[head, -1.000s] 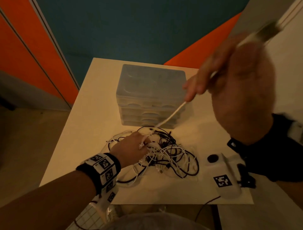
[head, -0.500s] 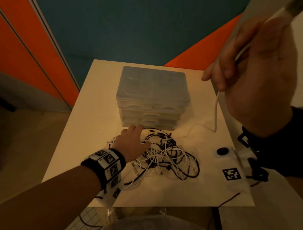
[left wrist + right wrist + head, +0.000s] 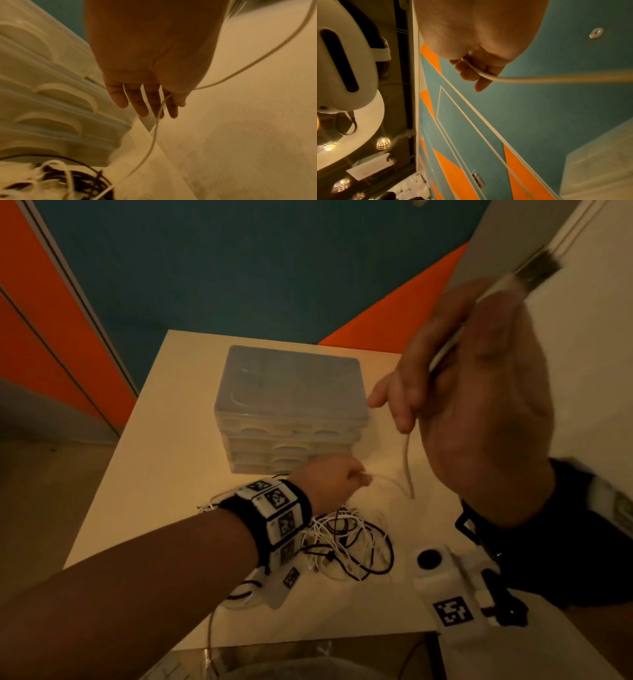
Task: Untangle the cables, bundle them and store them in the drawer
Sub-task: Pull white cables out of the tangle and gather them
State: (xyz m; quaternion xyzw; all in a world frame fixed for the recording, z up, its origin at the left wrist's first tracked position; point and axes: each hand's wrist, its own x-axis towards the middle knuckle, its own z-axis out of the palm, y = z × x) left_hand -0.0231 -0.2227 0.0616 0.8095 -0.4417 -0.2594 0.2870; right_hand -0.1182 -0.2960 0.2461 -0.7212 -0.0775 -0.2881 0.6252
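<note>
A tangle of black and white cables [image 3: 346,542] lies on the pale table [image 3: 164,474] in front of a clear stack of shut drawers [image 3: 291,392]. My right hand [image 3: 404,405] is raised above the table and grips a white cable [image 3: 407,460]. Its connector end [image 3: 537,272] sticks out above the fist. The cable hangs down and curves over to my left hand [image 3: 339,477], which pinches it low by the drawers' base. In the left wrist view the cable [image 3: 154,135] threads through my fingers [image 3: 145,104] and runs down into the tangle [image 3: 68,182]. The right wrist view shows my fingers [image 3: 471,67] curled round the cable [image 3: 539,78].
The drawer stack [image 3: 51,94] stands just left of my left hand. A white surface [image 3: 599,371] borders the table on the right. Orange and teal walls stand behind. Something clear and crinkled [image 3: 274,666] sits below the table's front edge.
My left hand left the tangle, moved right toward the drawers' base and took hold of the white cable. My right hand came down and left a little, still gripping the cable.
</note>
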